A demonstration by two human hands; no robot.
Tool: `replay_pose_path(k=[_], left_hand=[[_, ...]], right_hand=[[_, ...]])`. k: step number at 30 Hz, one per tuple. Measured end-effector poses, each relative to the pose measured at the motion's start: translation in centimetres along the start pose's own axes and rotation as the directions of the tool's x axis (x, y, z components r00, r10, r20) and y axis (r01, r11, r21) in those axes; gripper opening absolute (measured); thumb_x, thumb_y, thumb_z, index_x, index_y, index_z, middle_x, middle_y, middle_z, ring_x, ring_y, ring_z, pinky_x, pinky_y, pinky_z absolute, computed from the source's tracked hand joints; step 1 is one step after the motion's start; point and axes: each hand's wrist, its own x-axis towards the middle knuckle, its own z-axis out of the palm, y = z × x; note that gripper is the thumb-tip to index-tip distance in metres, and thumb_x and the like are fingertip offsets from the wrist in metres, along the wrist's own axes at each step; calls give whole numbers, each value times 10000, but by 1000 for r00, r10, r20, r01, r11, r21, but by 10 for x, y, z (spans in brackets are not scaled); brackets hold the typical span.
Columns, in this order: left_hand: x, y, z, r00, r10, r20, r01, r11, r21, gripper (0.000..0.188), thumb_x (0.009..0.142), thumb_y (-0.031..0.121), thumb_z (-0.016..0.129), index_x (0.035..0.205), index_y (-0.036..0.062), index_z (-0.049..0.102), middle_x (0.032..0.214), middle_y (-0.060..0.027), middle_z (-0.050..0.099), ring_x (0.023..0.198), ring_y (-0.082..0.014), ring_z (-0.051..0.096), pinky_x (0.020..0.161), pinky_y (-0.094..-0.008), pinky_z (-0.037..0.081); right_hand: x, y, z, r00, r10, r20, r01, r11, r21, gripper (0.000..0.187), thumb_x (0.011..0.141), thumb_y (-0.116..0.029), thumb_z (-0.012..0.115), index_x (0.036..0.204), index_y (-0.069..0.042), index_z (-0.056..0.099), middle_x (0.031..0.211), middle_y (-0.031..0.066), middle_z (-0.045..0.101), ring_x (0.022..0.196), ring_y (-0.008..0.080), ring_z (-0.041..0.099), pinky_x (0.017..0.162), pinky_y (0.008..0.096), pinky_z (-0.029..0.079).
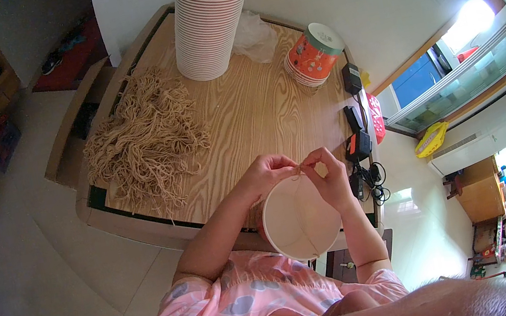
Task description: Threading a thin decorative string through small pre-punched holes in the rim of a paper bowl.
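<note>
We see a pile of tan cords (144, 136) on the worktop (245, 112), then left hand (267, 172) and right hand (328, 172), both pinched on one cord (297, 174) over a white paper bucket (297, 218) (handle-tying step, likely); next needs a snug knot.
</note>
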Motion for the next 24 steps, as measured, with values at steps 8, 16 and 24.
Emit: replay_pose_path(k=[8, 16, 24], left_hand=[[1, -3, -7, 986, -82, 148, 138, 896, -422, 219, 798, 134, 636, 966, -2, 602, 829, -39, 595, 712, -104, 571, 660, -230, 484], [1, 1, -4, 984, -102, 143, 155, 889, -431, 211, 802, 131, 635, 964, -2, 607, 816, -32, 589, 698, -92, 562, 644, -206, 472], [2, -5, -6, 987, -99, 125, 140, 914, -380, 211, 799, 138, 646, 959, 5, 614, 818, -30, 610, 700, -89, 567, 657, -216, 471]], right_hand=[[-1, -4, 1, 999, 39, 16, -39, 999, 27, 121, 765, 38, 623, 850, -16, 557, 805, 85, 600, 763, 172, 588, 697, 274, 469], [6, -15, -9, 994, -107, 35, 110, 987, -116, 137, 722, 59, 637, 840, -5, 609, 803, 87, 597, 763, 188, 582, 699, 275, 466], [8, -15, -10, 970, -224, 96, 240, 943, -232, 122, 746, -13, 643, 856, -62, 623, 832, 67, 604, 804, 263, 566, 727, 360, 442]])
